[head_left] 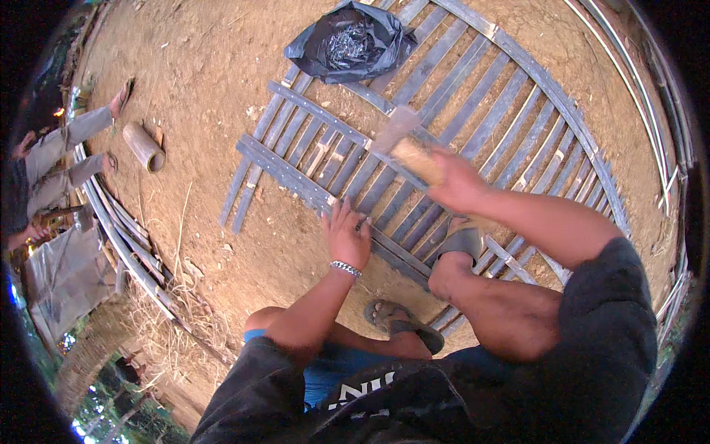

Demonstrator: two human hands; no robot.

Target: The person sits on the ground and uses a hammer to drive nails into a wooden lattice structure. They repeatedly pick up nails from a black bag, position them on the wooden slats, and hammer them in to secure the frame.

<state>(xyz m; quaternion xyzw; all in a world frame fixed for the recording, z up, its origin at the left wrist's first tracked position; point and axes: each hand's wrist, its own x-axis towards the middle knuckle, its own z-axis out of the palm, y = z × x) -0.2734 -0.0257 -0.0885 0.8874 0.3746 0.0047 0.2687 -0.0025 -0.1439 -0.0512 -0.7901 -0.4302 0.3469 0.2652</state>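
Observation:
My right hand (455,181) is closed round the thick wooden handle of a hammer-like tool (420,160). Its grey head is blurred and sits over a dark crosspiece of the slatted panel. My left hand (347,238), with a chain bracelet at the wrist, rests its spread fingertips on the edge of the lower dark crosspiece (288,174). Whether a nail is under those fingertips I cannot make out. The slatted panel (484,133), made of dark strips inside a curved rim, lies on the ground. One of my sandalled feet (460,240) stands on its slats.
A black plastic bag (310,48) of nails lies open on the panel's far part. Leftward on the dirt are a short bamboo tube (143,146) and long curved strips (137,255). A person's legs (74,140) show at far left. Long poles (629,66) line the right.

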